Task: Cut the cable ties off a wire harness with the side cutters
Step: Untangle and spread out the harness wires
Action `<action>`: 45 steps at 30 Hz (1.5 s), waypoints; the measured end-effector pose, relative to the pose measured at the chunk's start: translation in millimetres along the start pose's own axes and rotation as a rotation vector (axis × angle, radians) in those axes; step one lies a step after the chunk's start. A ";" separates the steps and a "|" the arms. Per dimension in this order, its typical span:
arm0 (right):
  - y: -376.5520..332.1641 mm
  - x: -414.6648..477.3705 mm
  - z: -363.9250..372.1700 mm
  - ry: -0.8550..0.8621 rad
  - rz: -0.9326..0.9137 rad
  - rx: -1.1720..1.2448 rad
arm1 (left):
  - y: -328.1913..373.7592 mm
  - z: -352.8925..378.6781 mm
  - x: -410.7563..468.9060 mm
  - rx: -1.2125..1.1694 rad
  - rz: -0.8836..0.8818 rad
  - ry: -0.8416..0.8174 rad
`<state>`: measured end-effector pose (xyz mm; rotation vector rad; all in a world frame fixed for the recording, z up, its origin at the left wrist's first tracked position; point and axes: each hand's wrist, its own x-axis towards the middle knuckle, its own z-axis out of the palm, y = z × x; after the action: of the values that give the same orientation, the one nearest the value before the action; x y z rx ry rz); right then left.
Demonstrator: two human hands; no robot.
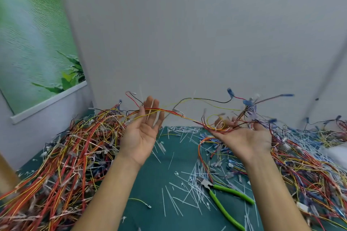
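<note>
A wire harness [174,113] of red, orange, yellow and black wires hangs in the air between my two hands. My left hand [141,133] is raised palm up, thumb and fingers pinching the bundle with a white cable tie across the fingers. My right hand [242,135] is palm up under the other end, fingers curled on the wires, whose blue connectors [247,102] stick up blurred. The side cutters [223,196] with green handles lie on the green mat, low and right of centre, in neither hand.
A large heap of tied harnesses [65,155] covers the left of the green table [159,172]. Another heap of loose wires [308,165] fills the right. Several cut white cable ties [187,193] litter the middle. A white wall [187,43] stands close behind.
</note>
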<state>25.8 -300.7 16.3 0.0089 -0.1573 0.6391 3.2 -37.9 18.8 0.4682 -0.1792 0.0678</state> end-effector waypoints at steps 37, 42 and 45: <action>21.0 -6.7 7.5 0.328 -0.398 -1.155 | 17.9 1.4 -5.4 0.733 0.343 0.113; 4.2 -11.2 7.4 0.406 -0.369 -1.053 | 33.3 -8.2 0.6 0.635 0.347 0.153; -4.1 -12.6 6.6 0.430 -0.386 -0.971 | 38.0 -11.8 3.4 0.585 0.349 0.176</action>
<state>17.3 -311.8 21.1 -1.0054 -0.0334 0.1197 4.4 1.4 25.9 1.0059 -0.0626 0.5117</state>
